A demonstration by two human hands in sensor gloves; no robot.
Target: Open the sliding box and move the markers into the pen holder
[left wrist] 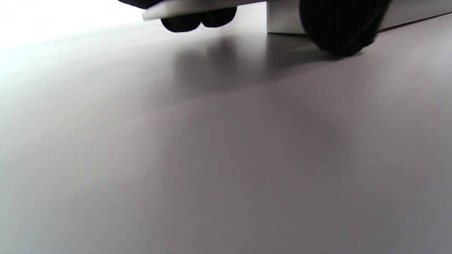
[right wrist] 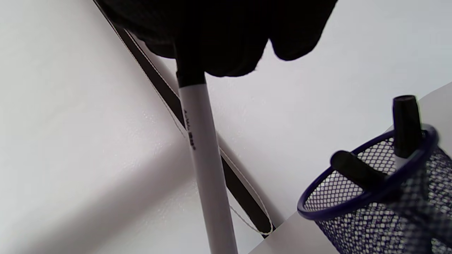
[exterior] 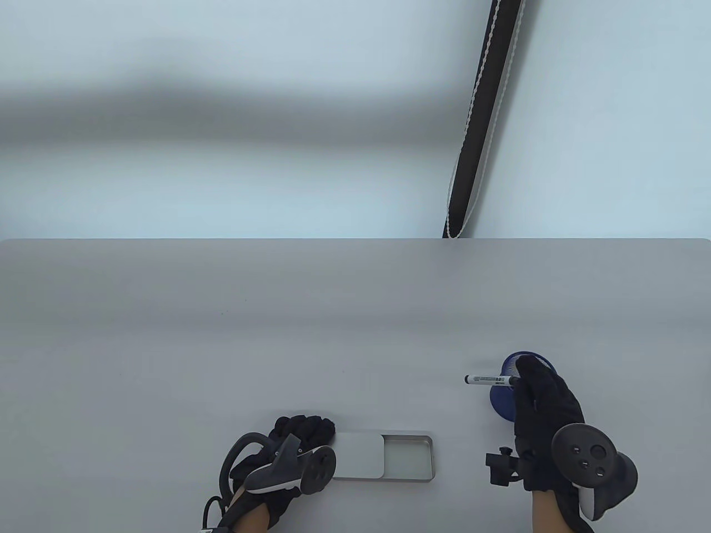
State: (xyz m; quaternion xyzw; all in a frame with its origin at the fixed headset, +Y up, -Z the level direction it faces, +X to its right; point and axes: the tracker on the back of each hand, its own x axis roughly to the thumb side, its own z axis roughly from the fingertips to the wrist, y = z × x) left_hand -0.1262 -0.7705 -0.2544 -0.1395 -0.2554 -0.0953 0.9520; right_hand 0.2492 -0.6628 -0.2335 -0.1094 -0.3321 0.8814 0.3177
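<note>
A white marker (exterior: 489,380) with a black cap is held level above the table by my right hand (exterior: 536,397), which pinches its cap end; the marker (right wrist: 206,169) runs down from my fingers (right wrist: 226,46) in the right wrist view. Just under and behind that hand stands the blue mesh pen holder (exterior: 502,402), with two black-capped markers (right wrist: 406,123) inside the pen holder (right wrist: 370,201). The grey sliding box (exterior: 408,458) lies near the front edge, its lid (exterior: 358,455) slid left and its tray showing nothing inside. My left hand (exterior: 303,430) grips the lid's left end; its fingertips (left wrist: 340,31) show beside the lid (left wrist: 183,10).
The grey table (exterior: 278,333) ends at a far edge halfway up the table view. Behind it, a black pole with a white cord (exterior: 480,122) leans against a pale wall.
</note>
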